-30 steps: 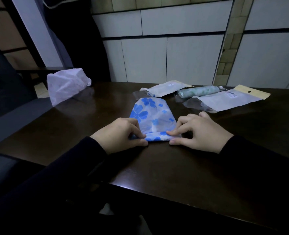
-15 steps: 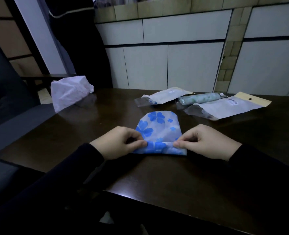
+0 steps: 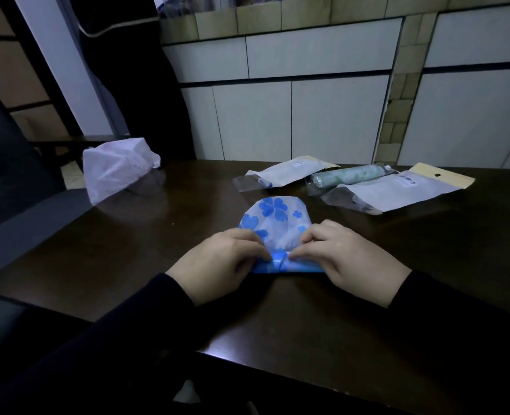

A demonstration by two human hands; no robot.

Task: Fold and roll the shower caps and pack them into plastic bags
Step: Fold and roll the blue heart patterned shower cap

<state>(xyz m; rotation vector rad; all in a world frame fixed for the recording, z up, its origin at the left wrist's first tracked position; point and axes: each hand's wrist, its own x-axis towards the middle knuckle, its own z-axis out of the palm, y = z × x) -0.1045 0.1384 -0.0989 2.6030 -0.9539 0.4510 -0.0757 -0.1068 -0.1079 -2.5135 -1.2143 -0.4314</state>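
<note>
The shower cap (image 3: 274,223) lies flat, rounded end pointing away; left hand (image 3: 223,265) and right hand (image 3: 342,259) pinch its rolled near edge.

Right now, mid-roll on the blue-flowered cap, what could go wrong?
Both the left hand and right hand pinch only the near rolled edge of the shower cap; the slippery film may spring open if released. The roll looks thicker in the middle, so it could come out uneven.

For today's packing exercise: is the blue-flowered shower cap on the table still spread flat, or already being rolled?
Partly rolled. The shower cap has a rolled near edge under the left hand and right hand; its far part lies flat.
</note>
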